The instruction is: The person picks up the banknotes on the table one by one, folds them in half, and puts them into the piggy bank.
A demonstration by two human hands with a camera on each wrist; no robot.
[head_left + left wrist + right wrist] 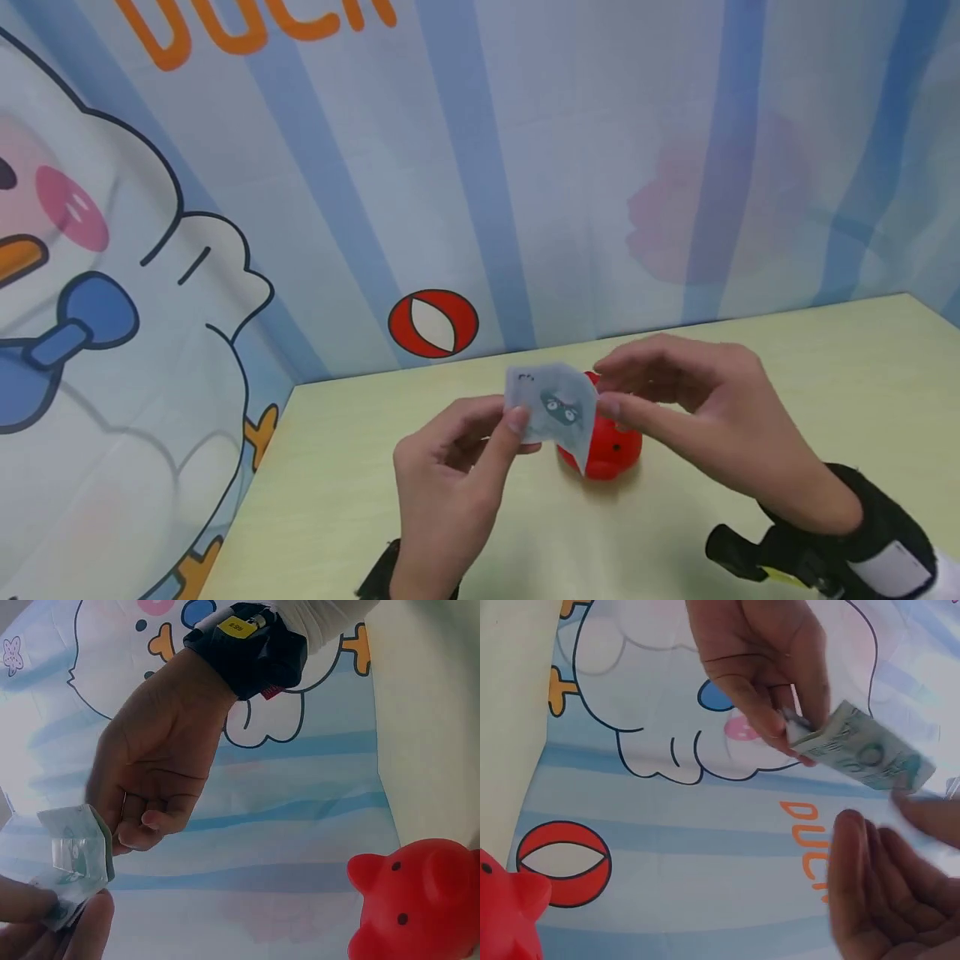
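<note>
My left hand [480, 450] pinches a folded banknote [553, 410] between thumb and fingers and holds it upright above the table. In the right wrist view, that left hand [765, 667] grips one end of the banknote [859, 754]. My right hand [675, 400], with a black wrist strap, hovers at the note's right edge. Its loosely curled fingertips touch or nearly touch the edge, and no pinch shows. A red piggy bank [611, 450] stands on the table just behind and below the note. It also shows in the left wrist view, piggy bank [427, 900], beside the note [75, 851].
The pale yellow-green table [825, 375] runs to a printed backdrop on the far and left sides. The backdrop [525, 167] has blue stripes, a cartoon duck [112, 275] and a red ball print [433, 323].
</note>
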